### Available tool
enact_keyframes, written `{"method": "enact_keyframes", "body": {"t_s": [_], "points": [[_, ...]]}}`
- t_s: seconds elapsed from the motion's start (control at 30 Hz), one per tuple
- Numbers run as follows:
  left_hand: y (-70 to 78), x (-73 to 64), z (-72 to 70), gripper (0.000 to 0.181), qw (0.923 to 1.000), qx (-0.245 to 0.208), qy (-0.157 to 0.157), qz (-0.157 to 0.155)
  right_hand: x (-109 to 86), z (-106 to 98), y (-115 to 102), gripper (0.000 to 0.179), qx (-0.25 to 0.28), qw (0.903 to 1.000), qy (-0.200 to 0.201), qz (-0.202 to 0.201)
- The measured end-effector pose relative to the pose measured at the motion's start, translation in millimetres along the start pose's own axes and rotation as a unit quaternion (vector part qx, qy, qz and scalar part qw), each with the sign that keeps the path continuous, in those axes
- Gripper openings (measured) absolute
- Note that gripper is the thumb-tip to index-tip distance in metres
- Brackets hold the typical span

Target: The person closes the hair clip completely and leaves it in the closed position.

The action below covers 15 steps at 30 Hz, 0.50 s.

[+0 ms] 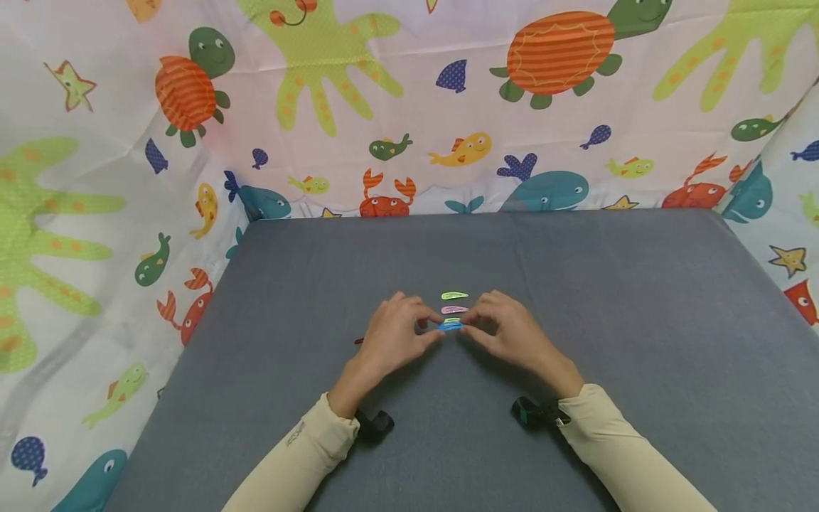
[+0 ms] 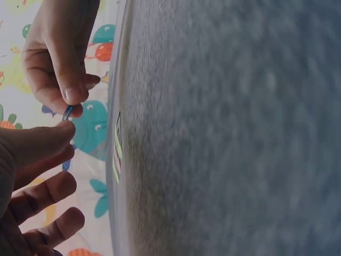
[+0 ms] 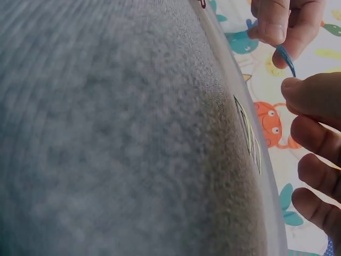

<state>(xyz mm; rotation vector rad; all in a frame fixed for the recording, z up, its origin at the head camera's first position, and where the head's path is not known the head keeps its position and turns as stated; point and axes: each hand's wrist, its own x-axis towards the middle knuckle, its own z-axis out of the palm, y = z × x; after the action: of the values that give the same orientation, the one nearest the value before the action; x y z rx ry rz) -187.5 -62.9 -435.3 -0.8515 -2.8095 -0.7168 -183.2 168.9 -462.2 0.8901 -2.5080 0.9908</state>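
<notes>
A small blue snap hair clip (image 1: 451, 326) is pinched between both hands, held up above the grey table. My left hand (image 1: 395, 333) has its thumb and index finger on one end; my right hand (image 1: 514, 334) pinches the other end. In the right wrist view the blue clip (image 3: 286, 57) spans the short gap between the fingertips. Just beyond it, a yellow-green clip (image 1: 452, 320), a pink clip (image 1: 453, 309) and another yellow-green clip (image 1: 454, 295) lie in a column on the table. Beside the left hand, a dark red clip (image 1: 359, 341) is partly hidden.
A grey cloth (image 1: 640, 306) covers the table. Behind it and along both sides hangs a white curtain (image 1: 409, 99) printed with sea animals. Each wrist wears a black camera strap, the left one (image 1: 374, 425) low over the cloth.
</notes>
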Motion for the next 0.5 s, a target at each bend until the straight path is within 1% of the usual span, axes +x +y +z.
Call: {"method": "enact_keyframes", "body": {"t_s": [0.2,0.33,0.5], "points": [[2.9,1.7,4.4,0.018,0.9997,-0.014,-0.011,-0.019,-1.8,0.1,3.6,0.010,0.006,0.9999,-0.010,0.005],[3.5,2.6,7.8,0.017,0.9990,-0.015,-0.025,-0.035,-2.1,0.1,5.4,0.010,0.009,0.9997,-0.019,0.011],[6.3,2.9,11.9,0.016,0.9982,-0.007,-0.032,-0.051,-2.2,-0.4,5.7,0.009,0.003,0.9986,-0.039,0.034]]}}
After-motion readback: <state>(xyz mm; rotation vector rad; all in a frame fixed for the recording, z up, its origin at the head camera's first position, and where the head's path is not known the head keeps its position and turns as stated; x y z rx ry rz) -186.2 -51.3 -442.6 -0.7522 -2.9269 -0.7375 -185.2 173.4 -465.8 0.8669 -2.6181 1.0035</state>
